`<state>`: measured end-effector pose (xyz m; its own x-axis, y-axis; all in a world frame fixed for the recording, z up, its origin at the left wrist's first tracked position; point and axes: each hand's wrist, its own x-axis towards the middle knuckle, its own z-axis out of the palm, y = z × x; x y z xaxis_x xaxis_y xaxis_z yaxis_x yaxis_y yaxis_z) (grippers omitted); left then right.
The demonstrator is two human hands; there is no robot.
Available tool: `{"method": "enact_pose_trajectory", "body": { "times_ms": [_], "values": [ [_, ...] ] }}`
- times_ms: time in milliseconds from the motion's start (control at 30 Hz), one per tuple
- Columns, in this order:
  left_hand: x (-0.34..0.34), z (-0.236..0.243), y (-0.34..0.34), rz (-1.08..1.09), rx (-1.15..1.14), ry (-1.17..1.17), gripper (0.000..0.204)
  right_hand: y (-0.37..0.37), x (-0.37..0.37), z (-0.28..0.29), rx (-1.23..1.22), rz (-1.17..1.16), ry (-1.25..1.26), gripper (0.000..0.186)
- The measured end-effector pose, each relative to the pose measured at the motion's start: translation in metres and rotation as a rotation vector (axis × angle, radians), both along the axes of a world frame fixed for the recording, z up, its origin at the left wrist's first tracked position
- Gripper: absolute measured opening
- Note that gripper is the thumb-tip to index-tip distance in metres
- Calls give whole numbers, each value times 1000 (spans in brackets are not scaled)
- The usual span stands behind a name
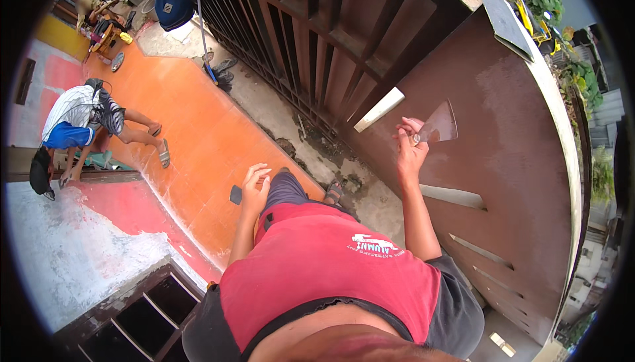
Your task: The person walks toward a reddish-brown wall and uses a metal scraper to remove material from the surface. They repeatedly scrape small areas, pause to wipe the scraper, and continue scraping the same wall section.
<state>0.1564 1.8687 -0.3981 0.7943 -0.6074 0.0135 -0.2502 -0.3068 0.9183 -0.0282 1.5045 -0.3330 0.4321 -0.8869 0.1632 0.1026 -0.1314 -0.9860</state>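
My right hand (411, 147) is raised in front of the brown wall (489, 157), its fingers closed round a putty knife. The wide, thin, stained blade (440, 124) of the putty knife points right, close to the wall; whether it touches cannot be told. My left hand (254, 192) hangs beside my thigh above the orange floor, fingers loosely bent and apart, with nothing seen between them. A small dark flat piece (235, 195) shows just left of that hand; whether it lies on the floor or touches the hand is unclear.
A dark slatted gate (297, 25) joins the wall ahead, where narrow slots open. On the orange floor (192, 124), a person (76, 120) bends at the patchy wall on the left. Another person (89, 8) is at the far left. A blue bag (173, 1) hangs on the gate.
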Motion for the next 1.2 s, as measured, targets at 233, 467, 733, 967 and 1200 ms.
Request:
{"method": "enact_pose_trajectory", "body": {
  "times_ms": [233,467,733,967,1200],
  "values": [
    [115,-6,11,-38,17,-56,21,-19,124,29,-216,-527,-206,32],
    [344,11,27,-174,-59,-220,21,-9,152,24,-266,-770,-199,33],
    [489,97,-126,-15,-409,-439,17,-2,170,39,-403,-1023,143,35],
    [550,118,-289,175,-629,-412,28,-30,169,5,-595,-1240,205,33],
    [751,114,-332,611,-558,-498,53,-49,194,-10,-560,-1661,193,30]
  ]
}}
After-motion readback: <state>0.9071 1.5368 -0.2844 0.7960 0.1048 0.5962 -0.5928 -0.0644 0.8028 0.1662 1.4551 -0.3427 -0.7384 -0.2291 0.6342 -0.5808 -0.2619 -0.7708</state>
